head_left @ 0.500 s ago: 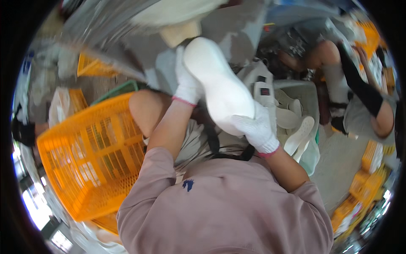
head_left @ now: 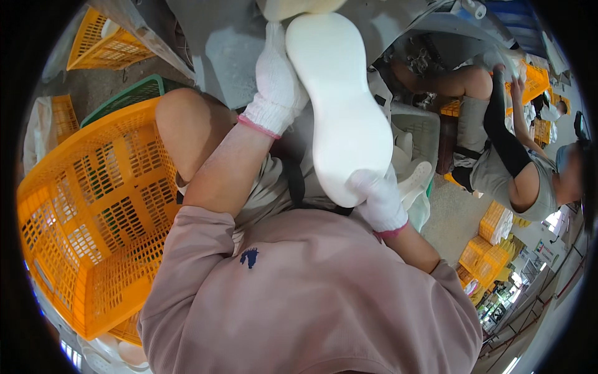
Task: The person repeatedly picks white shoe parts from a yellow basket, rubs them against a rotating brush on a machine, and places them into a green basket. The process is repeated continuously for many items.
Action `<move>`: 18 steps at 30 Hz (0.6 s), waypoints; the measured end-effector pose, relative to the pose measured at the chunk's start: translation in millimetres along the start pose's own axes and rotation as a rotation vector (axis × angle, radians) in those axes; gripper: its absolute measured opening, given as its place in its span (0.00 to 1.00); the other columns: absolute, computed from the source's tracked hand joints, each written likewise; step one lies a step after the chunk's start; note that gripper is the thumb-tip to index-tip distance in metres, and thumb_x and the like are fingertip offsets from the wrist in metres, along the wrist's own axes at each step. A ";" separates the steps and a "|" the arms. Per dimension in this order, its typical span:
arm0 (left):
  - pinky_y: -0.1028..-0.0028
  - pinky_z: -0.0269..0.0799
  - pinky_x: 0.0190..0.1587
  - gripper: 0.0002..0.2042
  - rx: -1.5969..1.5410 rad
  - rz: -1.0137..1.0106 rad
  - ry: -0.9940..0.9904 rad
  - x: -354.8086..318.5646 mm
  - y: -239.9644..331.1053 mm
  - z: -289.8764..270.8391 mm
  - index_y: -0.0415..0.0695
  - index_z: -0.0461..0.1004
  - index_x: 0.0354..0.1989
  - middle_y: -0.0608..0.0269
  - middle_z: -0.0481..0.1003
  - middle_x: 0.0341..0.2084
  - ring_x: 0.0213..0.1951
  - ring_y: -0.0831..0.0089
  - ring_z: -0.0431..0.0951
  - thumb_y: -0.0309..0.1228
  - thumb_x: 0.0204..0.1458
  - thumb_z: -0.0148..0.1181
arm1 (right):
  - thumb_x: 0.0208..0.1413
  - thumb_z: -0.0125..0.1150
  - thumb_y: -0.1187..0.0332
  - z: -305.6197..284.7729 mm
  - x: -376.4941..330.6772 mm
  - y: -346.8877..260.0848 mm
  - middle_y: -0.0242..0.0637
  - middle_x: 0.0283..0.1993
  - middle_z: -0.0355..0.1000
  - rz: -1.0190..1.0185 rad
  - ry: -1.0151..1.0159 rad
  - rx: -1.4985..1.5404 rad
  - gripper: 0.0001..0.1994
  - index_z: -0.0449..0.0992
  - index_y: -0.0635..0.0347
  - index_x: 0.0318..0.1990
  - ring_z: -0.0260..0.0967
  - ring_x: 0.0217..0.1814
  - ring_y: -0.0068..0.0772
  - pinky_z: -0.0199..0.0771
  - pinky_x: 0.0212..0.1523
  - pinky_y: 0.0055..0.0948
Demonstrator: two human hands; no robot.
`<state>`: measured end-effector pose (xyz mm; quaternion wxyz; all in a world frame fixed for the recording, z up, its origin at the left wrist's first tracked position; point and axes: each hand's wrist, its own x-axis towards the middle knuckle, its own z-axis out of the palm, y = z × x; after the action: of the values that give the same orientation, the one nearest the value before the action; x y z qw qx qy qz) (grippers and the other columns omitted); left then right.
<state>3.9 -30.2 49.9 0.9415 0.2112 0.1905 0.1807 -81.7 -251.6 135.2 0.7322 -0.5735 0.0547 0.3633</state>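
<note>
A white shoe sole (head_left: pixel 342 106) is held lengthwise in front of my body, its smooth face toward me. My left hand (head_left: pixel 276 81), in a white knit glove with a pink cuff, is closed along the sole's left edge near the far end; its fingertips are partly hidden. At the near end, my gloved right hand (head_left: pixel 379 199) grips the sole, thumb on the smooth face and the other fingers out of sight beneath. A rounded cream-coloured piece (head_left: pixel 299 7) sits just beyond the sole's far end, at the picture's top edge.
A large orange crate (head_left: pixel 93 212) stands at my left, with a green crate (head_left: pixel 124 96) behind it. Beside my right hand is a grey bin (head_left: pixel 427 131) holding pale soles (head_left: pixel 416 177). A co-worker (head_left: pixel 539 187) sits further right, near stacked orange crates (head_left: pixel 483 258).
The sole has turned to lie more straight ahead and looks larger. Both hands keep their hold. The whole view has shifted, bringing more of the co-worker into sight.
</note>
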 end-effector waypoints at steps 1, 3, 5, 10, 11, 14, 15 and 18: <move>0.64 0.81 0.57 0.24 -0.135 -0.032 0.032 -7.2 -3.5 7.3 0.39 0.72 0.64 0.55 0.80 0.56 0.55 0.63 0.83 0.48 0.75 0.50 | 0.61 0.68 0.67 -0.4 1.8 2.4 0.41 0.58 0.80 0.069 0.049 0.121 0.27 0.73 0.66 0.66 0.80 0.59 0.39 0.82 0.60 0.40; 0.64 0.81 0.56 0.25 -0.065 -0.036 0.051 -15.6 -6.5 7.8 0.39 0.72 0.64 0.56 0.80 0.56 0.54 0.65 0.83 0.50 0.76 0.48 | 0.64 0.64 0.71 2.0 13.1 4.6 0.42 0.58 0.79 0.205 0.204 0.335 0.22 0.75 0.65 0.64 0.79 0.59 0.39 0.82 0.60 0.41; 0.62 0.75 0.66 0.27 0.068 0.024 0.046 -7.5 -12.3 -2.0 0.41 0.70 0.67 0.55 0.76 0.63 0.61 0.61 0.79 0.51 0.78 0.37 | 0.64 0.64 0.71 8.1 31.8 3.1 0.42 0.58 0.79 0.134 0.055 0.404 0.20 0.75 0.64 0.63 0.79 0.59 0.38 0.81 0.61 0.40; 0.65 0.78 0.60 0.23 0.852 0.312 -0.073 82.7 13.3 -39.4 0.40 0.73 0.64 0.55 0.80 0.57 0.56 0.63 0.81 0.45 0.77 0.44 | 0.65 0.65 0.70 31.3 117.8 -10.8 0.34 0.54 0.79 0.045 -0.216 0.578 0.19 0.74 0.58 0.61 0.80 0.56 0.34 0.83 0.62 0.38; 0.65 0.78 0.60 0.22 0.786 0.246 -0.048 77.2 15.3 -42.7 0.40 0.73 0.64 0.55 0.80 0.57 0.56 0.64 0.81 0.44 0.77 0.44 | 0.65 0.63 0.70 30.9 113.1 -5.9 0.37 0.56 0.79 -0.072 -0.159 0.390 0.19 0.74 0.60 0.62 0.80 0.57 0.36 0.82 0.62 0.38; 0.66 0.78 0.59 0.21 0.566 0.200 -0.060 37.0 0.0 -42.9 0.40 0.74 0.64 0.55 0.80 0.57 0.55 0.64 0.81 0.43 0.76 0.45 | 0.68 0.60 0.69 18.0 80.4 2.7 0.43 0.61 0.76 -0.029 -0.010 0.189 0.18 0.73 0.63 0.63 0.78 0.61 0.41 0.80 0.64 0.40; 0.66 0.77 0.58 0.21 0.488 0.084 0.018 26.8 -3.4 -37.5 0.40 0.74 0.64 0.55 0.80 0.56 0.54 0.65 0.81 0.42 0.76 0.45 | 0.69 0.59 0.69 15.0 68.2 0.8 0.44 0.63 0.76 0.127 -0.022 0.520 0.19 0.73 0.64 0.64 0.77 0.63 0.43 0.80 0.65 0.42; 0.66 0.77 0.58 0.21 0.402 0.021 0.150 14.7 -3.5 -19.5 0.40 0.74 0.63 0.55 0.80 0.56 0.54 0.66 0.81 0.42 0.76 0.46 | 0.67 0.60 0.69 2.5 63.7 12.5 0.46 0.66 0.75 0.160 -0.269 0.718 0.21 0.72 0.63 0.66 0.76 0.67 0.44 0.80 0.66 0.43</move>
<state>9.0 -20.6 27.7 0.8617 0.3824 0.2903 0.1640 -43.5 -218.6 94.4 0.8563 -0.2222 0.1266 0.4488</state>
